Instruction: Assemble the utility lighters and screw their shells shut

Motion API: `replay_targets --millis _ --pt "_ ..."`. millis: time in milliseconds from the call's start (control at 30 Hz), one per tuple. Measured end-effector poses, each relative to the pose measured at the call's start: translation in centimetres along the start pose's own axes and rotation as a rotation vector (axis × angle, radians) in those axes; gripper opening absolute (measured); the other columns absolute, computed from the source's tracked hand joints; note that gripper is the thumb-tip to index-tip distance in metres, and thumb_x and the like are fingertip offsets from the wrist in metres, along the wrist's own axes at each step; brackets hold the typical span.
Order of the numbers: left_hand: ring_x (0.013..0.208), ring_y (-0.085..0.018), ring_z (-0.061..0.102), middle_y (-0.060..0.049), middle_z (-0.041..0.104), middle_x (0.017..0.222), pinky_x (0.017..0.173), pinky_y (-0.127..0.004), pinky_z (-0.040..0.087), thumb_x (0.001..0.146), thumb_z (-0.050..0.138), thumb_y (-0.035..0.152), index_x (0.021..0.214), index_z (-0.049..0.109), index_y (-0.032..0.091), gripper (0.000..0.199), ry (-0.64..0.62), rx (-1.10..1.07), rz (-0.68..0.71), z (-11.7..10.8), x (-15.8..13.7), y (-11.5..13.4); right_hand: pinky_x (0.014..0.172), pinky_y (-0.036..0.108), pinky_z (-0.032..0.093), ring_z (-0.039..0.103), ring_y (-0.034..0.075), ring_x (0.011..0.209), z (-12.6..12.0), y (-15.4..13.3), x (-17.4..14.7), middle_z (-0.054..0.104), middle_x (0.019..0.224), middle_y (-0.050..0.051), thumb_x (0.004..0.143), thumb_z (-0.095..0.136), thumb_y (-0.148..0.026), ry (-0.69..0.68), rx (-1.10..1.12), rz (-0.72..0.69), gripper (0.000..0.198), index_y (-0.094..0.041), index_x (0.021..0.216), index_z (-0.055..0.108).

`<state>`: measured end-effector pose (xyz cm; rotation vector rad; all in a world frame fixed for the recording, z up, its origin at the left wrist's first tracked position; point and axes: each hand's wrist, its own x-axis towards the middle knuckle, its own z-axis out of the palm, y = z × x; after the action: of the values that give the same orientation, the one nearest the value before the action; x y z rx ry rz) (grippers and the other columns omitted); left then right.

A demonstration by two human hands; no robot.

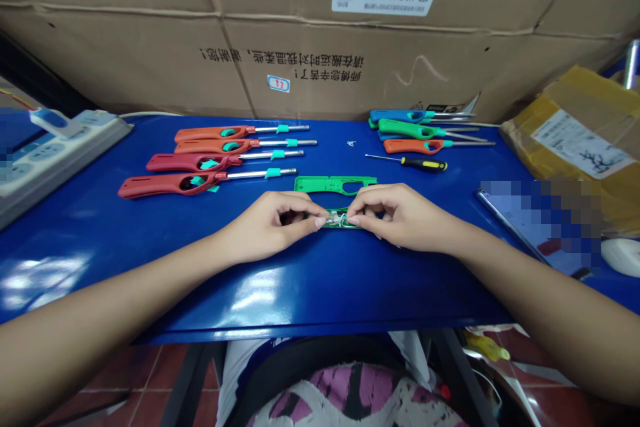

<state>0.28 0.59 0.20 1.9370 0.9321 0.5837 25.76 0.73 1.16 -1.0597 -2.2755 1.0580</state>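
Over the table's middle, my left hand (283, 221) and my right hand (397, 213) face each other in a pinch above an opened green lighter casing half (345, 225). Small white and metallic inner parts (336, 217) lie between my fingertips. My left thumb and forefinger close on their left end, and my right fingertips close on their right end, by what looks like a thin wire. My fingers cover much of this casing half. Just behind it lies the other green casing half (320, 183), hollow side up, with a trigger opening.
Several red and orange long-nosed lighters (170, 183) lie at left. A blue, green and orange group (407, 128) is at back right, near a screwdriver (425, 164). A power strip (50, 153), phone (530, 230), taped parcel (580, 140) and large carton (280, 33) surround the work.
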Motion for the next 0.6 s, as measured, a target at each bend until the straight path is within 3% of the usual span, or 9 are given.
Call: replay_targets --millis 300,600 --pt "0.077 -0.017 0.065 -0.007 0.073 0.092 0.068 -0.028 0.047 0.094 0.065 0.032 0.107 0.079 0.015 0.026 -0.010 -0.013 -0.014 0.01 -0.09 -0.10 0.066 0.025 0.042 0.059 0.013 0.076 0.14 0.14 0.01 0.071 0.085 0.003 0.094 0.062 -0.023 0.008 -0.013 -0.042 0.013 -0.017 0.089 0.072" --pt "0.077 -0.017 0.065 -0.008 0.072 0.091 0.065 -0.028 0.046 0.092 0.065 0.031 0.108 0.079 0.014 0.027 -0.002 -0.031 -0.022 0.20 0.00 0.07 0.066 0.024 0.043 0.059 0.012 0.076 0.18 0.19 0.11 0.071 0.086 0.002 0.094 0.062 -0.022 0.001 -0.003 -0.059 0.013 -0.017 0.089 0.073"
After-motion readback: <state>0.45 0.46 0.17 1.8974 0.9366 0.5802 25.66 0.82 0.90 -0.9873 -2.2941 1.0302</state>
